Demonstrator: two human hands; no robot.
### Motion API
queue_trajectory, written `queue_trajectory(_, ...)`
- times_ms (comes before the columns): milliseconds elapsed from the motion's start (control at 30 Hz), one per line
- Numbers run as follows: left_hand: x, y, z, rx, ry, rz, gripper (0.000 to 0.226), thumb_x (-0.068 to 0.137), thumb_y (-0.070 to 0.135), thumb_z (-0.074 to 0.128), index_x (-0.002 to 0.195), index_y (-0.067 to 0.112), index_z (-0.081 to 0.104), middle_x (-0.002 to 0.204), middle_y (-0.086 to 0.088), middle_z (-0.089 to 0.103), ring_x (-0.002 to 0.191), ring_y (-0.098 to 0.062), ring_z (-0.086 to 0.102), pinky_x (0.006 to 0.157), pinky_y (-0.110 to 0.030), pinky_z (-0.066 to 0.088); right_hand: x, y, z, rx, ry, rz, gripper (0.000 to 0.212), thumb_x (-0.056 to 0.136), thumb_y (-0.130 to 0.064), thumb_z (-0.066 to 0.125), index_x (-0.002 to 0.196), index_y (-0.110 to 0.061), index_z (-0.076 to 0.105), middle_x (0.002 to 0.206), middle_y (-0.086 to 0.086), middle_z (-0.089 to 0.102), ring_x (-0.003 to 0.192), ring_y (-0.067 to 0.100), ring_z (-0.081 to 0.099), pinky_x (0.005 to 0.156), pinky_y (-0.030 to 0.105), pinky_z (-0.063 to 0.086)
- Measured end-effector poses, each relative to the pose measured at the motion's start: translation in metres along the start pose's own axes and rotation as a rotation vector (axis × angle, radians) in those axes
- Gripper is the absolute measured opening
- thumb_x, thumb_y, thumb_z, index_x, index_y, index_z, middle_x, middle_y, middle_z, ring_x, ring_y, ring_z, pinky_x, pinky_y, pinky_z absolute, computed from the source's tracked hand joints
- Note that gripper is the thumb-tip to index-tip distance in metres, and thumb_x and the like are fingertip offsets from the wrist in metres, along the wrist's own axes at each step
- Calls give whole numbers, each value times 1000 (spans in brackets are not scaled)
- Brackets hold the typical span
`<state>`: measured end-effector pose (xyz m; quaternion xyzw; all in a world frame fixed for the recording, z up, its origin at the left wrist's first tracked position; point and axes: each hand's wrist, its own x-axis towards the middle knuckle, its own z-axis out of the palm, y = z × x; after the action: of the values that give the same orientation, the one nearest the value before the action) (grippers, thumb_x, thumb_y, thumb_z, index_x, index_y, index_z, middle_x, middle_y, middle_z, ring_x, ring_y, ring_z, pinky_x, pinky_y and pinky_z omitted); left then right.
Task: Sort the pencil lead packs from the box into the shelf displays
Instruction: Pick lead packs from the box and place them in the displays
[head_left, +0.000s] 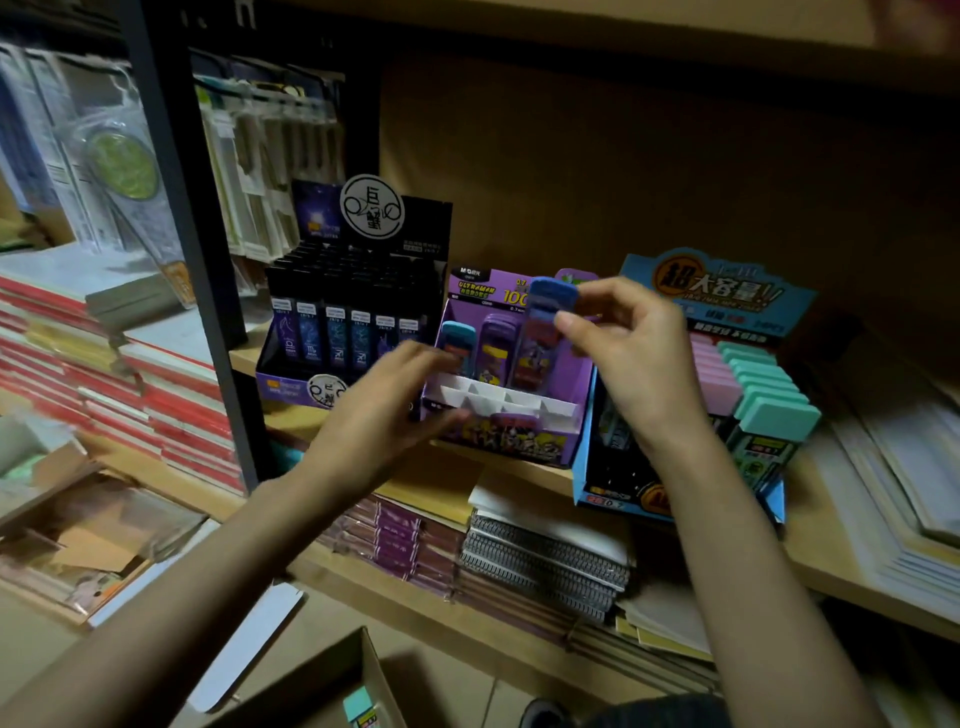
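A blue-capped lead pack (545, 332) is pinched near its top by the right hand (631, 353), above the purple display (509, 410). The left hand (387, 410) is spread open, empty (blurry though). Probably light, rigid, slick plastic, best gripped by the sides.

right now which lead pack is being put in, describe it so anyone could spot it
On the wooden shelf, find the purple display box in the middle, between the black display and the blue one. The pack stands at its right side, pinched by the right hand; its dark blue cap rises above its neighbours.
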<state>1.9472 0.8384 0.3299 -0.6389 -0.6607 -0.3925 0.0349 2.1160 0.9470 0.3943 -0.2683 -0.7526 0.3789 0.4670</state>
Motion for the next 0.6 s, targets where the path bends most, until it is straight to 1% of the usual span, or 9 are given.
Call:
queue_trajectory(67,0,-5,13,108,-111,43,51,85,27,64,133,17,50,141,3,45,128,-11,42,102,-24,37,4,8,-2,-28,40,6,23,82,-1,67,88,-23,63,84,-10,65,78,0,61,76,18,48)
queue_trajectory(100,-1,-7,19,127,-145,56,53,85,24,65,135,18,49,145,2,42,132,-13,39,105,-26,35,5,12,-1,-42,55,3,22,81,0,67,88,-21,63,84,-10,65,79,3,61,78,18,48)
queue_trajectory(167,-4,-12,27,134,-177,85,52,84,21,67,133,19,52,146,1,42,133,-15,40,104,-20,31,8,17,1,-70,83,-20,21,81,1,67,90,-18,64,83,-9,64,79,4,61,80,18,49)
queue_trajectory(233,-9,-18,32,135,-183,91,52,84,18,68,133,19,52,145,1,44,132,-15,42,101,-12,27,11,21,4,-96,108,-48,20,82,1,66,92,-15,65,82,-12,62,77,-1,59,78,12,48)
queue_trajectory(267,-11,-20,34,129,-184,85,53,84,17,67,135,19,51,145,2,43,134,-14,40,102,-10,24,12,23,6,-117,123,-61,19,82,1,66,94,-13,66,82,-12,62,77,-2,59,76,9,48)
queue_trajectory(333,-13,-22,36,119,-179,81,55,85,15,67,136,20,49,146,4,41,136,-12,35,104,-10,21,15,28,10,-162,157,-72,19,83,-1,65,100,-9,68,86,-8,64,78,2,60,73,6,46)
queue_trajectory(467,-11,-22,36,63,-161,70,48,85,14,66,132,19,54,142,4,46,131,-12,41,102,-13,28,20,35,20,-299,174,-85,25,84,-6,66,109,-10,66,103,3,64,81,11,61,69,4,44)
queue_trajectory(500,-11,-22,36,55,-163,62,47,86,14,66,131,19,54,142,5,46,130,-12,42,102,-16,30,20,37,23,-339,163,-105,27,85,-5,65,111,-10,65,104,4,63,80,12,61,69,6,44)
queue_trajectory(600,-10,-21,36,53,-164,45,47,87,14,65,132,20,53,142,6,46,130,-11,41,104,-22,35,15,41,31,-442,127,-166,29,85,1,63,111,-10,59,104,8,62,83,18,62,72,20,46)
